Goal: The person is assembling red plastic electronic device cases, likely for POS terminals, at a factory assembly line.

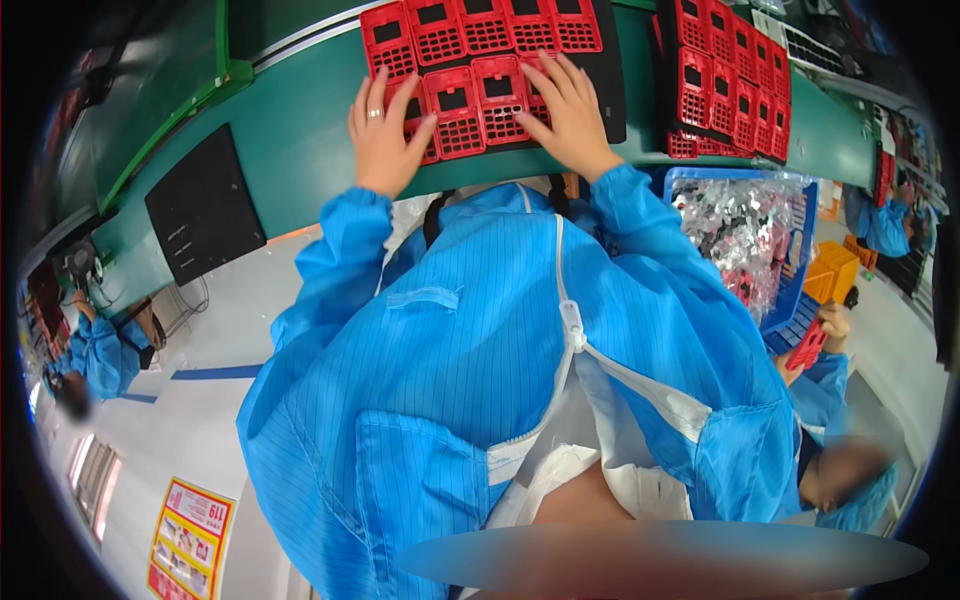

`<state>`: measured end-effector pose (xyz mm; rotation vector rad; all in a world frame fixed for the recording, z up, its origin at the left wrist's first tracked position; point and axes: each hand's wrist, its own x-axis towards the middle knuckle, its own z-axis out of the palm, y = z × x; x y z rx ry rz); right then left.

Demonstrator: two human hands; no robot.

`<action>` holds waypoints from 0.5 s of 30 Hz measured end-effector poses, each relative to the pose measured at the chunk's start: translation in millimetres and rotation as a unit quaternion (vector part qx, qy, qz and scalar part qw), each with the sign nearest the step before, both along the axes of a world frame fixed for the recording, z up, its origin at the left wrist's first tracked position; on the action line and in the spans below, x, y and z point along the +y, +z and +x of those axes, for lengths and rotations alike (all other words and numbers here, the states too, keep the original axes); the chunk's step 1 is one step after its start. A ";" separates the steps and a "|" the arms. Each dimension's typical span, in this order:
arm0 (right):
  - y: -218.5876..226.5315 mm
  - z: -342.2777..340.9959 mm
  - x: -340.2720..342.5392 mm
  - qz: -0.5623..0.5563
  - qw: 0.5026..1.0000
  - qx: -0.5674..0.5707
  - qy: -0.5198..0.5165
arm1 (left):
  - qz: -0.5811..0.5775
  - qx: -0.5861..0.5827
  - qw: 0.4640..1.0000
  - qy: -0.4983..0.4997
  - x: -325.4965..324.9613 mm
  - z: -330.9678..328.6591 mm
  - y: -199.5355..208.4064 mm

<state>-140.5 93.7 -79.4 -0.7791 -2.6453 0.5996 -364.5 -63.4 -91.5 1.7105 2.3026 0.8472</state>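
Two rows of red keypad-phone front casings (460, 130) lie on a black tray (612, 115) in front of me. Each casing has a screen window and a grid of key holes. My left hand (387, 140) rests at the near-left corner, its fingers spread over the end casing of the near row. At the other end, my right hand (575, 118) has its fingers spread over the last near-row casing, partly hiding it. The thumbs point toward each other. Neither hand grips a casing; both appear to touch them from above.
More red casings (737, 75) sit on stacked trays at the right. Below them stands a blue crate (808, 225) of clear-bagged parts. On the left, a black board (205, 205) overlaps the green bench (290, 140). A co-worker's hand (832, 322) holds a red casing at right.
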 end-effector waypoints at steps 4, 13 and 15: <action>-16.8 -48.5 27.8 0.094 0.995 -0.005 0.025 | 0.001 0.043 0.999 -0.012 25.6 -12.4 -15.8; -20.8 -83.3 12.8 0.102 0.994 0.014 0.044 | -0.007 0.089 0.996 -0.010 34.6 -19.5 -7.5; -20.9 -84.3 17.6 0.139 0.989 0.019 0.041 | -0.003 0.102 0.994 -0.025 49.3 -16.8 -6.0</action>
